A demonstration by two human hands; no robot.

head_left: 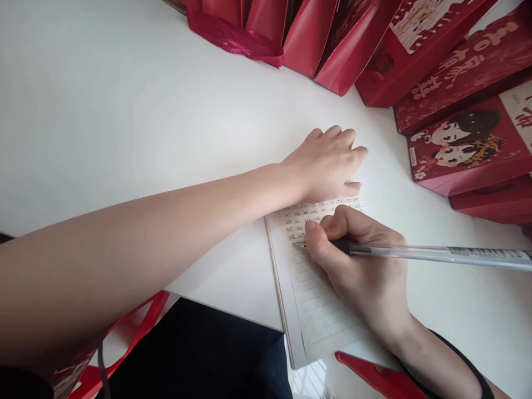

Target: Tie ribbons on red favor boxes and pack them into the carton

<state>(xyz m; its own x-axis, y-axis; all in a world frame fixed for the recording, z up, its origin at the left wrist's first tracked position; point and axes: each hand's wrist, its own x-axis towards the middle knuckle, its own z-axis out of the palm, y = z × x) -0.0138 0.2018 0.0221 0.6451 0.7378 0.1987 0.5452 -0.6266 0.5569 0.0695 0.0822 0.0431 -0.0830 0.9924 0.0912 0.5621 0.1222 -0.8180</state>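
A lined notebook (328, 310) lies on the white table, with rows of handwritten numbers across the upper part of its page. My right hand (366, 266) is closed around a clear ballpoint pen (419, 253) with a dark grip. The pen's tip touches the page near its left margin, just under the lowest written row. Across the top of the notebook rests my left hand (328, 163), its back upward and its fingers curled under. Its fingertips are hidden, so I cannot see whether they hold anything.
Red gift boxes with printed figures (461, 138) stand along the right and back. A dark red ribbon (236, 41) hangs beside them. Below the table edge are dark clothing (199, 354) and a red-and-white bag (124, 338). A red piece (374, 374) lies by my right wrist.
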